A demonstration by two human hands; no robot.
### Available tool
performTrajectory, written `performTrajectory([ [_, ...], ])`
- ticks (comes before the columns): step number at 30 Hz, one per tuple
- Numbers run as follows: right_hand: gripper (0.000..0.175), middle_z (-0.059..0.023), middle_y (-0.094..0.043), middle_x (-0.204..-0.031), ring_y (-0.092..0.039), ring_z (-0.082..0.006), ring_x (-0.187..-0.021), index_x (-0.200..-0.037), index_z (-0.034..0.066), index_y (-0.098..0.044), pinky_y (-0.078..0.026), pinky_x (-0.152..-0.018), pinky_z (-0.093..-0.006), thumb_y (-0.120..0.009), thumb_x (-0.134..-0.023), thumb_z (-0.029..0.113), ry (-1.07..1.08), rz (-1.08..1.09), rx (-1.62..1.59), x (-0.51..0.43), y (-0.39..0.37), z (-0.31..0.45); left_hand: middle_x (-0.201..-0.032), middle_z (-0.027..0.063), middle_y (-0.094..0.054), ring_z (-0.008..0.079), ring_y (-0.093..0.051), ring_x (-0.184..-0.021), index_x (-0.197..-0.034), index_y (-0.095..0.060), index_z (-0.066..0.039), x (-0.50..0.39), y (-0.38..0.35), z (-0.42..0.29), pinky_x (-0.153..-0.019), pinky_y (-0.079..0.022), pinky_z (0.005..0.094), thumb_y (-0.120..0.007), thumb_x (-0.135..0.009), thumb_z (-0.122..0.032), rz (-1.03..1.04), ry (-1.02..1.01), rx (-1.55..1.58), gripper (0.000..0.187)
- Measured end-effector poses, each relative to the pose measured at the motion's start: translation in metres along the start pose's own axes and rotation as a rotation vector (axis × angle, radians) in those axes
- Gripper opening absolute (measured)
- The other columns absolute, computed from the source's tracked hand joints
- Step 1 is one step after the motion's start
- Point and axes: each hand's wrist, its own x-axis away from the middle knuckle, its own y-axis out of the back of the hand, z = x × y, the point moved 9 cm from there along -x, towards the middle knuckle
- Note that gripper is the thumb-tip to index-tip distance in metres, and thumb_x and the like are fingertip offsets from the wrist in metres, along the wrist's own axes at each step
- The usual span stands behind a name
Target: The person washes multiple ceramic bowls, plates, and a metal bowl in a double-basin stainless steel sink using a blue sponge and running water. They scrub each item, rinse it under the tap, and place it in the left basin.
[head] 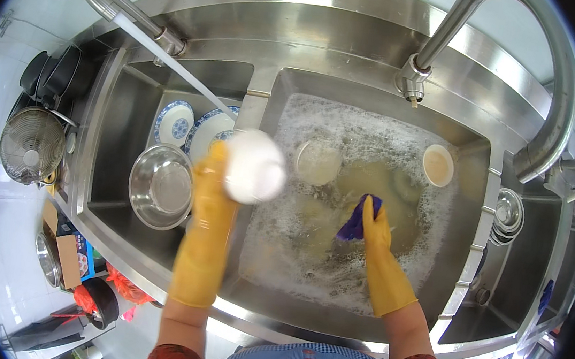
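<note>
My left hand (pixel 210 187), in a yellow rubber glove, grips a white bowl (pixel 256 167), blurred, over the divider between the left and middle sink basins. In my right hand (pixel 378 226), gloved alike, a purple cloth (pixel 355 223) is held at the surface of the soapy water (pixel 310 266). A bowl (pixel 319 163) lies partly under the suds, and a white bowl (pixel 437 165) with cloudy liquid sits at the right of the basin. Blue-patterned plates (pixel 174 123) and a steel bowl (pixel 161 186) are in the left basin. Other sunken dishes are hard to make out.
A left faucet (pixel 121 9) sends a white stream into the left basin. The right faucet (pixel 563 103) arches over the right side. Stacked steel bowls (pixel 509 210) stand in the right basin. Left of the sink are black pans (pixel 59 71), a wire strainer (pixel 32 145) and a cardboard box (pixel 68 261).
</note>
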Motion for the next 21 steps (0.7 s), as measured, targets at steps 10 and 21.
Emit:
performTrajectory([
  [10, 0.05, -0.0231, -0.059, -0.137, -0.059, -0.0421, -0.121, -0.123, 0.0003, -0.062, -0.045, -0.106, -0.0494, -0.08, -0.082, 0.022, 0.998, 0.187, 0.75, 0.009, -0.08, 0.139, -0.093, 0.0092, -0.07, 0.0157, -0.065, -0.09, -0.106, -0.067, 0.003, -0.093, 0.044, -0.05, -0.081, -0.052, 0.0314, -0.068, -0.099, -0.045, -0.084, -0.207, -1.321, 0.049],
  [21, 0.029, -0.0186, -0.07, -0.12, -0.066, -0.0334, -0.112, -0.117, 0.0079, -0.071, -0.054, -0.096, -0.0423, -0.066, -0.09, 0.017, 0.759, 0.296, 0.53, -0.06, -0.169, 0.074, -0.109, 0.0138, -0.073, 0.0247, -0.069, -0.101, -0.122, -0.068, 0.0, -0.131, 0.082, 0.048, -0.092, -0.052, 0.0349, -0.065, -0.101, -0.038, 0.213, -0.002, -1.5, 0.043],
])
